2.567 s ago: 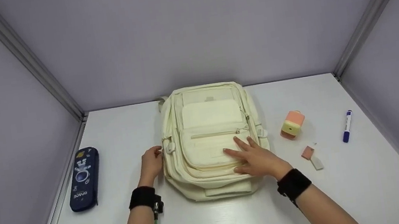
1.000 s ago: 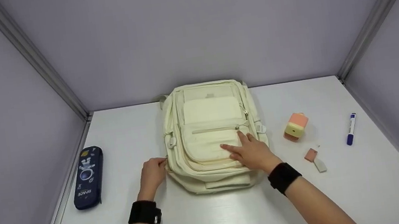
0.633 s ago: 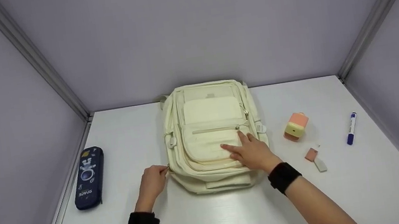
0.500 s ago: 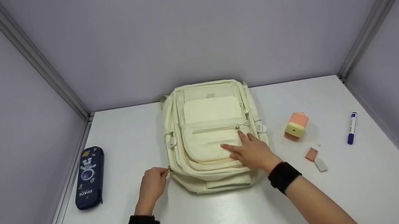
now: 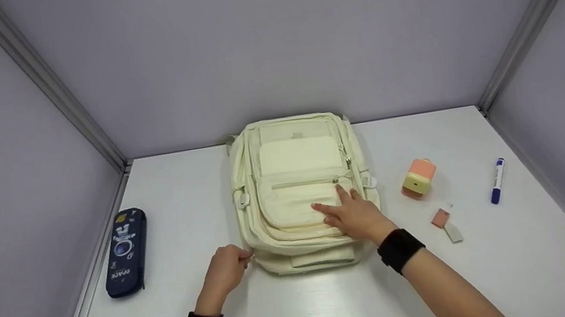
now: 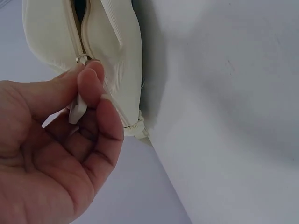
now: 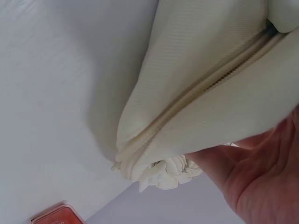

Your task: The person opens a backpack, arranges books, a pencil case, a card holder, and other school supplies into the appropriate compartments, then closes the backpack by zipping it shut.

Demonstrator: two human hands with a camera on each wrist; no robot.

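A cream backpack lies on the table with its front up. At its lower left corner my left hand pinches a zipper pull between thumb and fingers. In the left wrist view the zipper gapes above the slider, with a dark interior showing. My right hand rests on the lower front pocket with its fingers spread. The right wrist view shows a side zipper on the backpack, with the hand lying over the fabric beside it.
A dark blue pencil case with an astronaut print lies at the left. To the right are a pink and yellow pencil sharpener, a pink and white eraser and a blue-capped marker. Panels enclose the white table behind and at both sides.
My left hand has moved down the backpack's left side and round to its lower left corner, pinching the zipper pull. The right hand has stayed on the front pocket.
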